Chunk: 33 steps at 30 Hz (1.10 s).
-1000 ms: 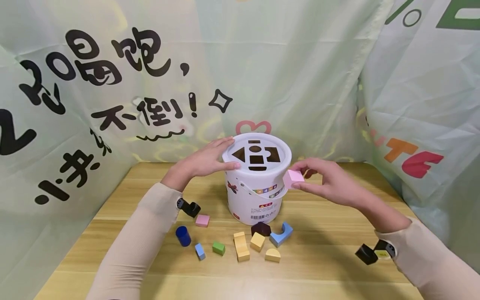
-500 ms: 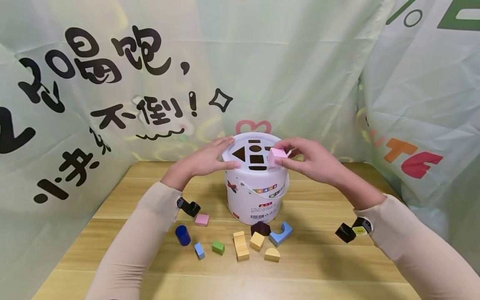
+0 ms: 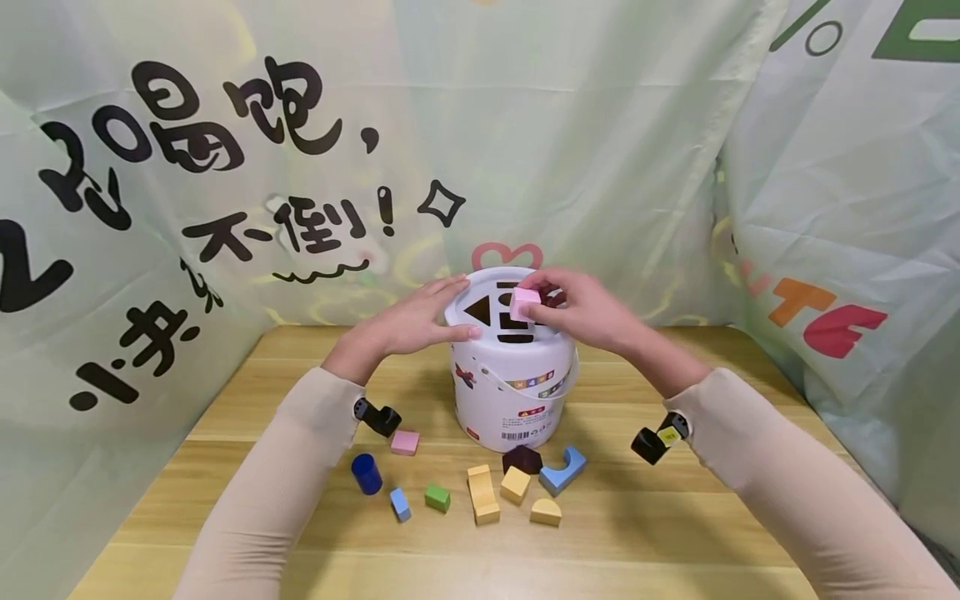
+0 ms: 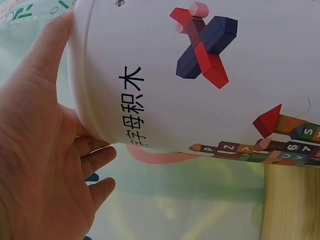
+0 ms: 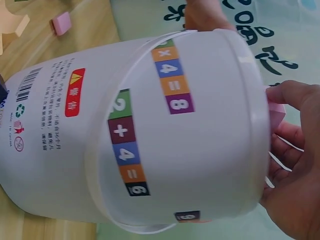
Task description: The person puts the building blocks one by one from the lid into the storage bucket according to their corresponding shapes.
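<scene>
A white bucket (image 3: 502, 392) with a lid (image 3: 474, 289) full of shaped holes stands on the table. My right hand (image 3: 588, 312) pinches a pink block (image 3: 524, 302) between thumb and fingers, just over the middle of the lid; it covers the right-hand holes. In the right wrist view the bucket's rim partly hides the pink block (image 5: 276, 114). My left hand (image 3: 412, 321) rests against the left side of the lid's rim, thumb toward the front. From the left wrist view, that hand (image 4: 45, 135) spans the rim with its fingers fairly straight.
In front of the bucket lie a pink block (image 3: 405, 442), blue cylinder (image 3: 367, 473), small blue block (image 3: 401, 504), green block (image 3: 437, 497), yellow pieces (image 3: 483, 493), dark polygonal block (image 3: 522, 459) and blue arch (image 3: 564, 471). The bucket's handle (image 3: 573, 377) hangs down at the right.
My right hand has carried the pink block leftward and up, from beside the bucket's right rim to over the middle of the lid. The left hand has stayed in place.
</scene>
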{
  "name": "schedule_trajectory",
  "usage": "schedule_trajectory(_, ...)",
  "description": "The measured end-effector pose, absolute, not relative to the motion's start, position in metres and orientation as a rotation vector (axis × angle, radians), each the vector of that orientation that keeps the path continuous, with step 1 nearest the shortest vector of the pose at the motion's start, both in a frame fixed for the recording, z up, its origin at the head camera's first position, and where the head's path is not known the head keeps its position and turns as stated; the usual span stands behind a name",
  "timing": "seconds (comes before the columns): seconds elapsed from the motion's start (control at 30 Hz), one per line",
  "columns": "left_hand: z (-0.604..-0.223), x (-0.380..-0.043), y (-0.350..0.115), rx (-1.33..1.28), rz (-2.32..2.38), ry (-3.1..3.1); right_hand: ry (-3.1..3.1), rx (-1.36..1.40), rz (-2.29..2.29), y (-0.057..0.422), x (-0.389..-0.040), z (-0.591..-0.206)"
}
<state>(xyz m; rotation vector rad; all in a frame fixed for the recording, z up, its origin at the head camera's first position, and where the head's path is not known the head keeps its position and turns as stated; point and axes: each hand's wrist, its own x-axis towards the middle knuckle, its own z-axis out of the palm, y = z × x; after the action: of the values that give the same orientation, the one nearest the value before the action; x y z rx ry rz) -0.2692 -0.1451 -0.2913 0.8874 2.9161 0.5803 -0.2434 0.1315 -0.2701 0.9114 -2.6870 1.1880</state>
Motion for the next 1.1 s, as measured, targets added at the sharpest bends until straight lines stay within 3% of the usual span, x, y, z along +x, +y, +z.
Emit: schedule_trajectory(1.1, -0.292, -0.269, -0.146, 0.926, 0.622, 2.898, -2.710, 0.776, 0.976, 0.115, -0.243, -0.288)
